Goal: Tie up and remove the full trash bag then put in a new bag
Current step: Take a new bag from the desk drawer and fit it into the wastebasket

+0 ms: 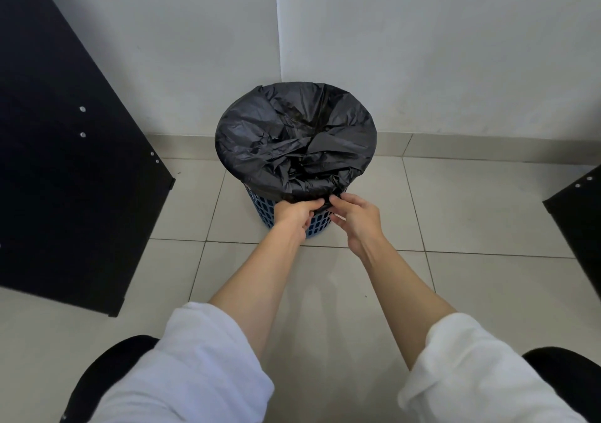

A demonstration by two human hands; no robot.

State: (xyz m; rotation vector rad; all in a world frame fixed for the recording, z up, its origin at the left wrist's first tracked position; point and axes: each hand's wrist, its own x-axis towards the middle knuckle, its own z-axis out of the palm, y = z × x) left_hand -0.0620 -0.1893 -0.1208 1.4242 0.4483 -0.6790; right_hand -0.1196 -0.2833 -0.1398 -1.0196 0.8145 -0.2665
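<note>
As both our hands are gathered at the near rim of the blue lattice bin, which stands on the tiled floor in the corner of the walls, we judge that we are at the opening step: working loose the folded-over edge of the black trash bag so that it can be drawn together and tied. The bag sits in the bin, its cuff stretched round the whole rim and its plastic slumped into the mouth; what fills it we cannot see. Our left hand and right hand lie just beside each other, forearms reaching forward and down, the fingers of each curled and pinching a fold of the hem. Next that hem must be lifted up over the rim, gently, since thin plastic may snag on the lattice
</note>
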